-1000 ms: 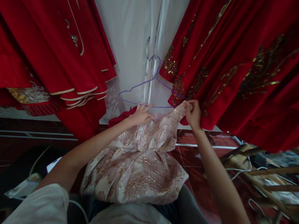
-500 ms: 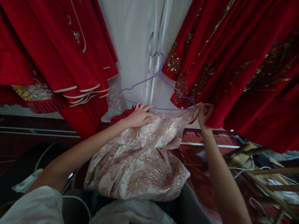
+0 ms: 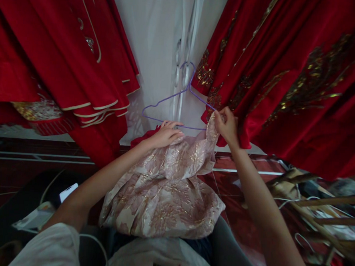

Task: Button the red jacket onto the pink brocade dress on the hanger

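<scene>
A pale pink dress (image 3: 163,212) with a gold-threaded flower pattern lies bunched over my lap, its upper part lifted to a purple wire hanger (image 3: 166,98). That hanger hangs by its hook at the handles of a white cabinet. My left hand (image 3: 167,134) is on the hanger's bottom bar and the dress's upper edge, fingers laid over them and partly curled; its grip underneath is hidden. Between thumb and fingers, my right hand (image 3: 227,124) pinches the dress's shoulder part, which now covers the hanger's right end.
Red garments with sequins hang at left (image 3: 102,80) and right (image 3: 276,83), flanking the white cabinet doors (image 3: 159,39). A wooden rack (image 3: 326,202) with clutter stands at lower right. At lower left, a white packet (image 3: 35,216) and a white card-like object (image 3: 68,192) lie on a dark surface.
My right hand has moved left and slightly up, drawing the dress's shoulder part inward along the hanger's right arm. My left hand has hardly moved.
</scene>
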Demonstrator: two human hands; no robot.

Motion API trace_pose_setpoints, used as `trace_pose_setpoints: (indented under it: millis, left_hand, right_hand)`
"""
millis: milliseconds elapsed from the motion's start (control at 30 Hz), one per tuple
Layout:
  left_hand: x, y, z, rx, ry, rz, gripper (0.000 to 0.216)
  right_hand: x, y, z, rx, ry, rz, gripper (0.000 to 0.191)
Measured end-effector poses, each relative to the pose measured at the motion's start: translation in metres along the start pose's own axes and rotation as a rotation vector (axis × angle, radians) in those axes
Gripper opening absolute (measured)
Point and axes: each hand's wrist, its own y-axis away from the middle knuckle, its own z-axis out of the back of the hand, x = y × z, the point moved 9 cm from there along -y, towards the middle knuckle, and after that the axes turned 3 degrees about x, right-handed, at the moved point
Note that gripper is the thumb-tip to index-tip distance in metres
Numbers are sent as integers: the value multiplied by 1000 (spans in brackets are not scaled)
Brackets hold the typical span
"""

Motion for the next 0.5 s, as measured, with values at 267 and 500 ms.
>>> trace_pose_setpoints:
  millis: [267, 500]
  left_hand:
    - [114, 77, 62, -414, -171, 361, 39]
    - [162, 128, 53, -423, -92, 555, 39]
  right_hand:
    - [-10, -16, 13, 79, -25, 20, 37]
    - [-11, -19, 14, 117, -78, -24, 45]
